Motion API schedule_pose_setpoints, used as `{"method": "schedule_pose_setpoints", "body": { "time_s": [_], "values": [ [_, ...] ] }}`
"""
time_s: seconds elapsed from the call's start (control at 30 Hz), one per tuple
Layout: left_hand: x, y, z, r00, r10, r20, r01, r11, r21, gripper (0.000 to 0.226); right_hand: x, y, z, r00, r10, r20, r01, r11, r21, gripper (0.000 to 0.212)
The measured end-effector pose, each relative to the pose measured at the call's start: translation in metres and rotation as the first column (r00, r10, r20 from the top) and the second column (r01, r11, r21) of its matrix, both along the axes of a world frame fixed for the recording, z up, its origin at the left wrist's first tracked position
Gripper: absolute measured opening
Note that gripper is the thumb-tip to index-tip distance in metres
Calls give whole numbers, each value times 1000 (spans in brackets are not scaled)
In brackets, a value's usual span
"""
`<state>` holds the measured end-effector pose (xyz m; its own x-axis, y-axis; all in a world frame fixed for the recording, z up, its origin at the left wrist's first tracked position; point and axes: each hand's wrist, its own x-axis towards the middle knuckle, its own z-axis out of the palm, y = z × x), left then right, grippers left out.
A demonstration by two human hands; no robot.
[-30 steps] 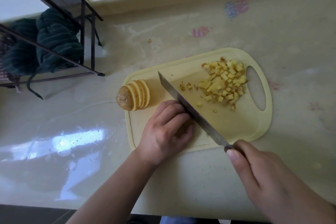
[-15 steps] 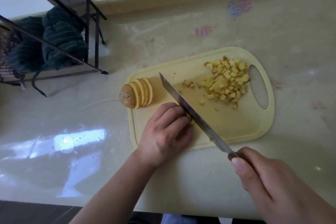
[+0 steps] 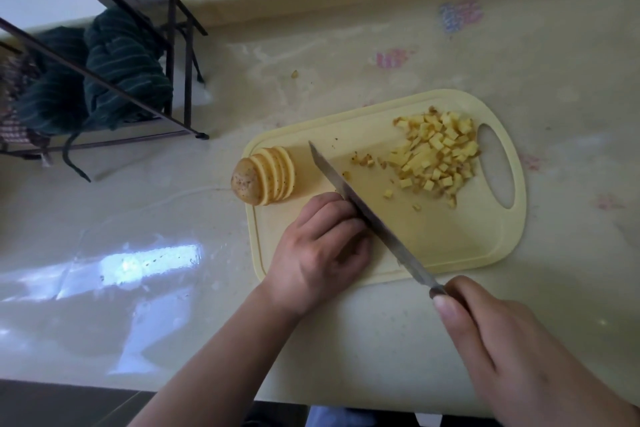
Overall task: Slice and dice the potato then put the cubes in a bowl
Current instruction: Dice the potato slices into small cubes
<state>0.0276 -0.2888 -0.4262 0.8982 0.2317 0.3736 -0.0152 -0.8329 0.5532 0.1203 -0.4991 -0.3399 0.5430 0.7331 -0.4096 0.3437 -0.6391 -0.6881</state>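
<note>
The right hand (image 3: 512,350) grips the knife (image 3: 367,215) handle. The left hand (image 3: 318,253), fingers curled, covers an unseen piece beside the blade. Potato slices (image 3: 266,177) rest at the cutting board's (image 3: 450,246) left edge; cubes (image 3: 436,156) lie far right.

We see the surface (image 3: 346,340) as pale, glossy stone-like material, throwing back a bright window glare at the left; the board (image 3: 450,246) looks like smooth, matt cream plastic; the knife (image 3: 367,215) has a dull grey metal blade, faintly shiny, with a dark handle; the potato (image 3: 247,184) keeps a rough, speckled brown skin, its slices (image 3: 277,173) moist and pale yellow; the cubes (image 3: 436,152) look the same, some edged with skin; the rack (image 3: 180,55) is thin dark metal; the cloth (image 3: 121,69) is soft, ribbed dark green fabric.
</note>
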Motion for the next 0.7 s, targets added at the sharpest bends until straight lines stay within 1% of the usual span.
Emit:
{"method": "schedule_pose_setpoints", "body": {
  "time_s": [0.07, 0.1, 0.2, 0.27, 0.37, 0.5, 0.6, 0.7],
  "values": [
    [0, 0, 1, 1000, -1, 1, 1, 1000, 10, 9, 5, -1, 1, 1000, -12, -8, 12, 1000, 12, 40],
    [-1, 0, 1, 1000, 2, 3, -2, 1000, 16, 9, 8, -3, 2, 999, -39, -10, 39, 999, 21, 39],
    [-1, -1, 1, 1000, 15, -1, -15, 999, 29, 8, 12, -6, 6, 998, -66, 4, 66, 997, 37, 41],
    [-4, -1, 2, 1000, 18, 7, -18, 999, 33, 9, 9, -6, 8, 997, -77, -24, 78, 996, 44, 43],
    [-10, -2, 2, 999, 30, 37, -31, 998, 46, 9, 4, -9, 9, 999, -44, -24, 45, 998, 49, 45],
    [-14, -1, -1, 999, 20, 36, -22, 998, 56, 7, -3, -11, 12, 999, -27, -44, 29, 999, 40, 48],
    [-14, 0, -3, 999, 10, 32, -12, 999, 51, 8, -7, -12, 12, 1000, -22, -19, 22, 1000, 12, 47],
    [-15, 0, -4, 999, 5, 34, -7, 998, 61, 7, -11, -16, 13, 998, 19, 53, -16, 998, -62, 36]
  ]
}}
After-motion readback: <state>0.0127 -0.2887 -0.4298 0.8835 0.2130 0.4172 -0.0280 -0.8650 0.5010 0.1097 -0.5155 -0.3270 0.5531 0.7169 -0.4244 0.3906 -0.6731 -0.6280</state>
